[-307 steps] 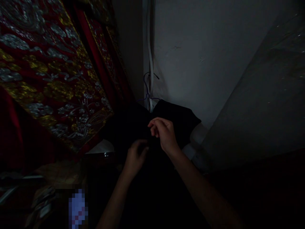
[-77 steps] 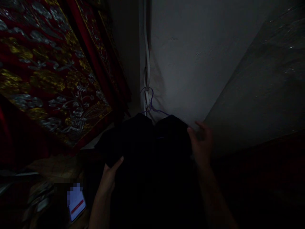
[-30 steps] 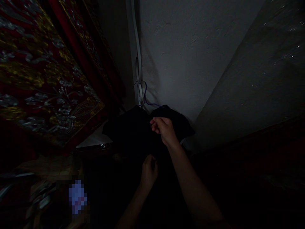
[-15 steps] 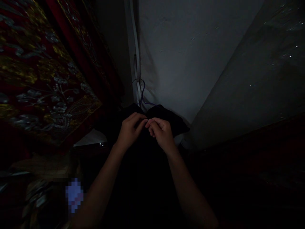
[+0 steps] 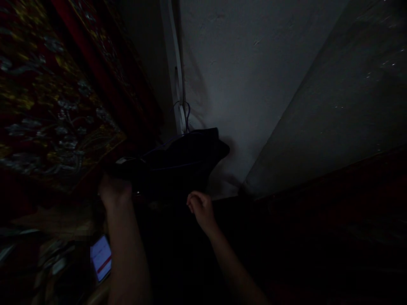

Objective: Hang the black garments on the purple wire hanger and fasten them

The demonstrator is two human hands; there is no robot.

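Note:
A black garment (image 5: 181,163) hangs on a thin purple wire hanger (image 5: 186,113) hooked to a white cord on the wall. The scene is very dark. My left hand (image 5: 113,192) is closed on the garment's left edge and holds it out to the left. My right hand (image 5: 199,207) is curled low under the garment, fingers closed on its dark cloth as far as I can make out.
Red fabric with gold and silver embroidery (image 5: 54,101) hangs at the left. A lit phone screen (image 5: 101,257) lies at the lower left among clutter. A pale wall (image 5: 241,76) stands behind, and a dark slanted panel (image 5: 343,110) rises at the right.
Both hands left the collar near the hanger. The left hand swung out left, pulling the garment sideways; the right hand dropped below it. The garment now hangs skewed.

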